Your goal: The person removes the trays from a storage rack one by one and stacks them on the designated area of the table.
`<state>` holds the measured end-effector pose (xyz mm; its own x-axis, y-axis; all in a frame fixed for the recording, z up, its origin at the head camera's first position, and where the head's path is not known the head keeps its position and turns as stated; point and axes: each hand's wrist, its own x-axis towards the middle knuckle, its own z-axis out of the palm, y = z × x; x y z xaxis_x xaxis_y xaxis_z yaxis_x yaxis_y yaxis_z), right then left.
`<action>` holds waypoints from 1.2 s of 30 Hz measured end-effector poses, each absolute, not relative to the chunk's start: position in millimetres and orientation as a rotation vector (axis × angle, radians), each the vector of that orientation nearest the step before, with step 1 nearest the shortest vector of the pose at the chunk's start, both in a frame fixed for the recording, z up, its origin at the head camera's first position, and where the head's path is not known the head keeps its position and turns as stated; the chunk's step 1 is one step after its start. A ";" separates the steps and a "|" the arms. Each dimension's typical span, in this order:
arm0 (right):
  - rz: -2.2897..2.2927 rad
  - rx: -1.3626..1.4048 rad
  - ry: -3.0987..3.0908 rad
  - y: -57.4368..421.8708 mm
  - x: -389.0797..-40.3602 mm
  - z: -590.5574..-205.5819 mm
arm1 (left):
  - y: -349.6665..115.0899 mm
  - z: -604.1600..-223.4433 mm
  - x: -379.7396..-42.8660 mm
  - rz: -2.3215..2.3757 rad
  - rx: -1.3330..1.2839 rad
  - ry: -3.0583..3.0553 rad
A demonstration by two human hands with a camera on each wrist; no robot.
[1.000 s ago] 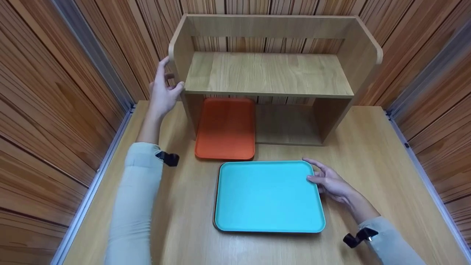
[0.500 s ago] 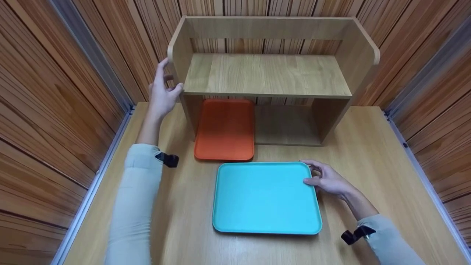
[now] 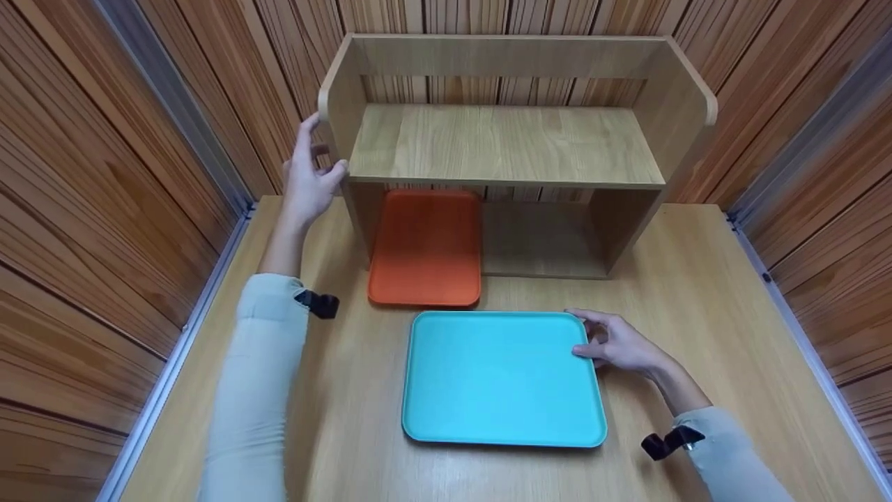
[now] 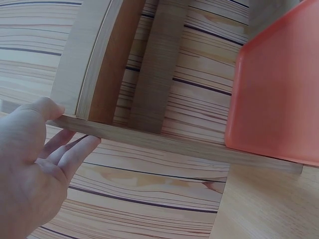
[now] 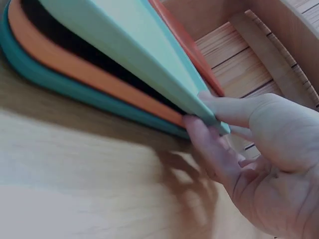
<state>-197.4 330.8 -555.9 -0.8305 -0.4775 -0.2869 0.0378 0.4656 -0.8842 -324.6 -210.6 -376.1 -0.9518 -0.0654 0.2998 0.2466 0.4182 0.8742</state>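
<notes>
Right grip [image 3: 622, 344] pinches turquoise tray [image 3: 498, 380] at two-o'clock corner, left grip [image 3: 306, 185] pinches wooden side panel [image 3: 345, 104] at ten; level lift advised, clear of lower orange tray [image 5: 99, 79].

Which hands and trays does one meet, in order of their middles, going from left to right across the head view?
Left hand → orange tray → blue tray → right hand.

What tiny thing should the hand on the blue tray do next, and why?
Probably raise the turquoise tray a little: the right hand pinches its edge, and a stacked orange tray lies beneath. The left hand grips the side of the wooden shelf, whose lower level has room beside the shelved orange tray.
</notes>
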 end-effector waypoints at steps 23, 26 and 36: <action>-1.388 -0.410 2.275 334.6 -201.4 -561.2 | -208.7 -375.5 -321.7 -1.555 -0.162 -2.393; -1.400 -0.350 2.320 332.7 -201.9 -554.0 | -208.9 -375.6 -321.9 -1.561 -0.164 -2.397; -1.394 -0.275 2.422 315.7 -207.4 -535.5 | -209.9 -375.4 -320.8 -1.581 -0.171 -2.387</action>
<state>-207.4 315.7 -535.5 -0.9264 -0.3266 -0.1874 -0.0020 0.5019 -0.8649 -320.8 -209.9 -375.4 -0.9557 -0.0518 0.2896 0.2464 0.3968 0.8842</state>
